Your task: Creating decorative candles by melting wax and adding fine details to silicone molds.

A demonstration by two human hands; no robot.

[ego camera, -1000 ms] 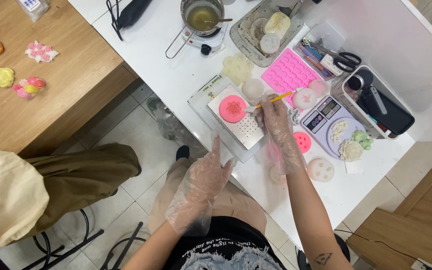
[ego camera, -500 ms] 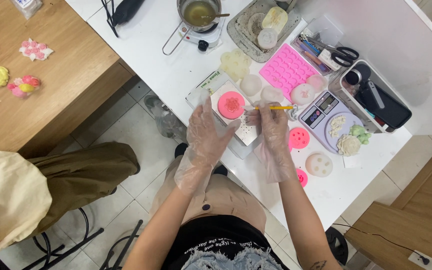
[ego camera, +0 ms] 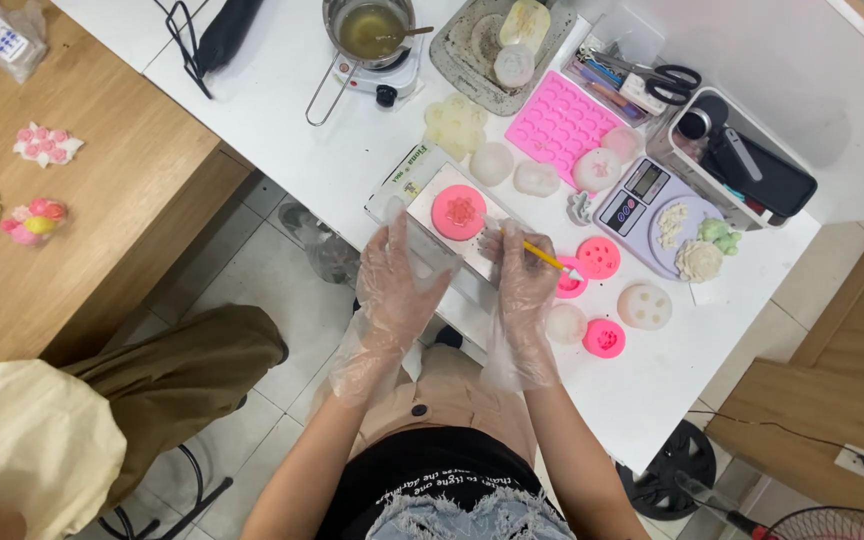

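Observation:
Both my hands wear clear plastic gloves. My left hand (ego camera: 399, 278) rests with spread fingers on the near edge of a silver metal tray (ego camera: 430, 212) that carries a round pink silicone mould (ego camera: 458, 212). My right hand (ego camera: 522, 272) grips a thin yellow stick (ego camera: 547, 258) whose tip points right towards a small pink mould (ego camera: 572, 285). The two hands are close together at the white table's front edge.
On the white table (ego camera: 282, 110): a pot of yellow liquid on a small hotplate (ego camera: 370, 35), a pink mould sheet (ego camera: 558, 122), a digital scale (ego camera: 642, 205), scissors (ego camera: 664, 75), several round moulds (ego camera: 602, 338). A wooden table (ego camera: 72, 220) lies left; another person's leg (ego camera: 182, 375) is lower left.
My left hand rose from my lap to the tray's near edge. My right hand drew back a little with the yellow stick, closer to the left hand.

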